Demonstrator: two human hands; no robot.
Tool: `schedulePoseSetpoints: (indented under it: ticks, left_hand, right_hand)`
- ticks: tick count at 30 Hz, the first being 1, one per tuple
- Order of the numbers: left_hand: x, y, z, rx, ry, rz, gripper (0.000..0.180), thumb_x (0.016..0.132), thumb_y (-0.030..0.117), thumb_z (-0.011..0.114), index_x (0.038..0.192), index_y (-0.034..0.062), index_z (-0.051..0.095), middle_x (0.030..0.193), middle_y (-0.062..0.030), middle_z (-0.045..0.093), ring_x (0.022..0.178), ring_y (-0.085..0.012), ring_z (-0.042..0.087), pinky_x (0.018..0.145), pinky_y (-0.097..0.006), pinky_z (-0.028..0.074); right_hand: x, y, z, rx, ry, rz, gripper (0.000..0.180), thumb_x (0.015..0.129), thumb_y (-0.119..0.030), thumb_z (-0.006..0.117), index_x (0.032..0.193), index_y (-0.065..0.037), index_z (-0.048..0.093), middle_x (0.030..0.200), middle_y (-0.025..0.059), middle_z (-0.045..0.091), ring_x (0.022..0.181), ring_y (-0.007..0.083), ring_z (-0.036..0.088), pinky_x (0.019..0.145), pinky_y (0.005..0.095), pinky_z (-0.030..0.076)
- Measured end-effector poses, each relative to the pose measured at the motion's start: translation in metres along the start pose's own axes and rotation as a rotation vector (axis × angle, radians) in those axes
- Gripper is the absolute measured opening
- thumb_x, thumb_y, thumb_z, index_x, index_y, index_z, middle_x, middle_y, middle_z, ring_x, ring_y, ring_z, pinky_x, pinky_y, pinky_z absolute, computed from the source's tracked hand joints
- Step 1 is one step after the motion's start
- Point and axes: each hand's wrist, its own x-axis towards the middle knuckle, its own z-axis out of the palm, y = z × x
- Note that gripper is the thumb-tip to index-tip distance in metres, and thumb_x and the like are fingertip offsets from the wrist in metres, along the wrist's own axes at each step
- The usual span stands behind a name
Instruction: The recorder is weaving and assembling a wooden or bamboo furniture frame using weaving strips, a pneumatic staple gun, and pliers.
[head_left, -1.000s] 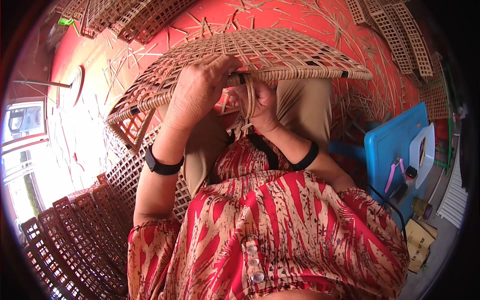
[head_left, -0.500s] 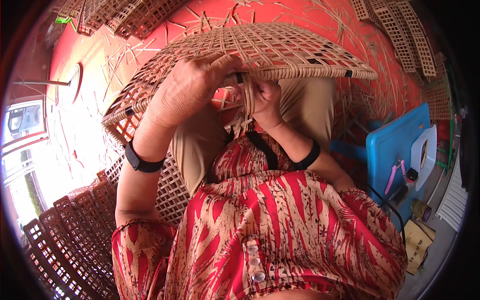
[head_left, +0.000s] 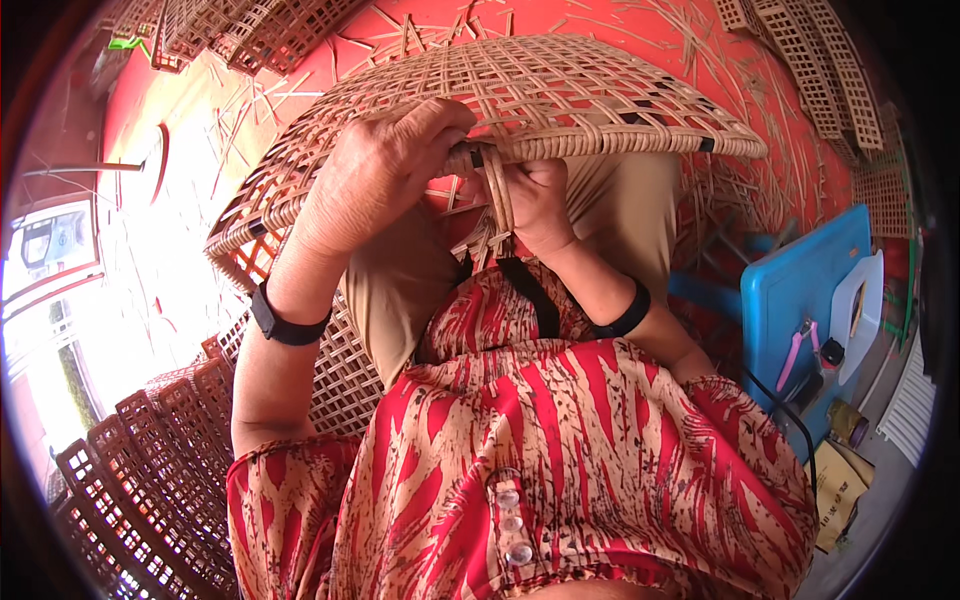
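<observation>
A curved panel of woven rattan [head_left: 560,85], with an open lattice and a thickly wrapped rim, rests across my knees. My left hand [head_left: 375,180] is closed over the near rim, its fingertips partly hidden behind the edge. Just right of it my right hand [head_left: 540,205] is closed below the rim around cane strips [head_left: 500,195]. These strips hang down from the rim towards my lap, beside a black band on the rim. The right fingertips are partly hidden behind the strips and the rim.
Loose cane pieces [head_left: 690,40] litter the red floor. A blue table or stool [head_left: 800,270] stands at my right, with pink-handled pliers [head_left: 795,355] on it. Stacked lattice panels [head_left: 150,470] lie at the lower left, others [head_left: 815,70] at the far right.
The panel has tilted very slightly, its far edge a little higher in the picture. Both hands keep their hold in nearly the same places.
</observation>
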Motion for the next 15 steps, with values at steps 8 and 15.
schedulePoseSetpoints:
  ticks: [8,15]
  left_hand:
    - [0.0,0.003,-0.001,-0.034,0.0,-0.028,0.015,0.092,0.004,0.066,0.107,0.0054,0.07,0.096,-0.0088,0.073,0.088,-0.0282,0.071,0.078,-0.038,0.056]
    - [-0.001,0.002,-0.001,0.007,0.014,0.01,0.015,0.093,0.005,0.066,0.108,0.0046,0.069,0.098,-0.0092,0.072,0.088,-0.0292,0.071,0.079,-0.038,0.056]
  right_hand:
    - [-0.004,0.012,0.0,0.22,-0.134,0.133,0.025,0.104,-0.021,0.059,0.106,-0.001,0.074,0.086,0.0086,0.075,0.073,0.014,0.072,0.063,0.0261,0.058]
    - [-0.007,0.007,0.002,0.296,-0.25,0.161,0.02,0.103,-0.021,0.064,0.109,-0.003,0.072,0.084,0.0066,0.072,0.069,0.0119,0.068,0.061,0.0249,0.055]
